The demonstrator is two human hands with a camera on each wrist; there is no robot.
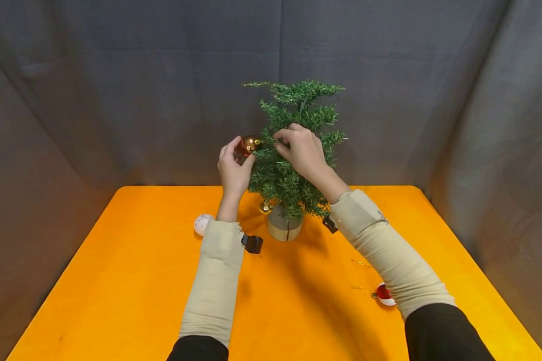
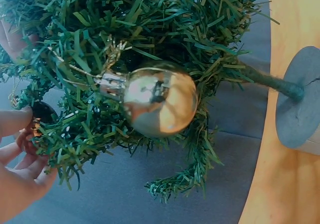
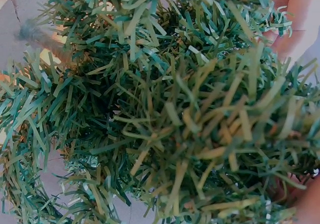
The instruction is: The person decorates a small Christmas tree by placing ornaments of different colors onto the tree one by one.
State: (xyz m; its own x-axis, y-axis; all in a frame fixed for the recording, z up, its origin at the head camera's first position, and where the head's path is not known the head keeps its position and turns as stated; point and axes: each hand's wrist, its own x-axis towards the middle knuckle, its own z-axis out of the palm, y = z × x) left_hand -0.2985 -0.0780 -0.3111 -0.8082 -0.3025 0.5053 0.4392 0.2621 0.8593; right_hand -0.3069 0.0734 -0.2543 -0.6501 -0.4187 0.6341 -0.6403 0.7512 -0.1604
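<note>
**Two hands working at a small tree's branch**

An orange surface (image 1: 117, 281) is carrying a small green tree (image 1: 293, 150) standing in a pale round pot (image 1: 283, 228). Both forearms are reaching forward and upward, wrists bent toward the tree's left side at mid height. The right hand (image 1: 302, 150) is curling its grip around a branch tip, fingers pinching the needles. The left hand (image 1: 233, 168) is cupping a copper ball (image 1: 248, 145), thumb and fingers closing on it just beside that branch tip. A gold ball (image 2: 160, 101) is hanging low in the branches. A white ball (image 1: 202, 223) is lying beside the left sleeve, and a red and white ball (image 1: 384, 295) is peeking from under the right sleeve.
</note>
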